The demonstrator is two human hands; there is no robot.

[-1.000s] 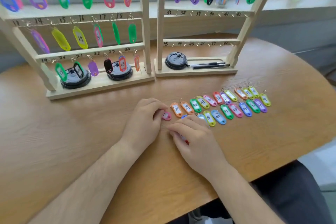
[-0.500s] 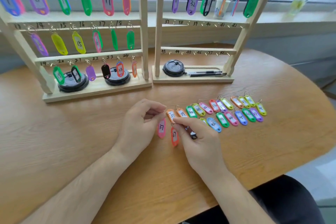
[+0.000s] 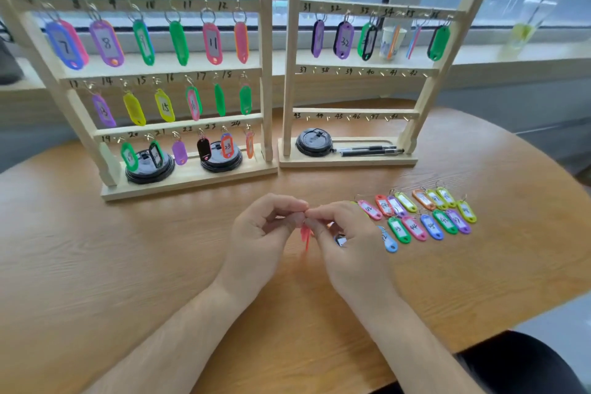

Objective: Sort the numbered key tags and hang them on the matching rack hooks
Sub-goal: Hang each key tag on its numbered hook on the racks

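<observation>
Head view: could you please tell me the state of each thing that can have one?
Left hand: pinching held tags.
Right hand: pinching them too.
Loose tags: lying flat on table.
Row 37-42 hooks: empty.
Pens: lying on rack base.

Forearms are angled inward. Left hand [image 3: 265, 229] and right hand [image 3: 350, 235] are held fingertip to fingertip, fingers curled, with tags [image 3: 305, 233] pinched between them.

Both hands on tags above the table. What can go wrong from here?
1. Left hand and right hand pinch the thin pink tags edge-on; one may slip and drop.
2. The right hand sits beside the laid-out tag rows; a careless sweep might scatter them.
</observation>
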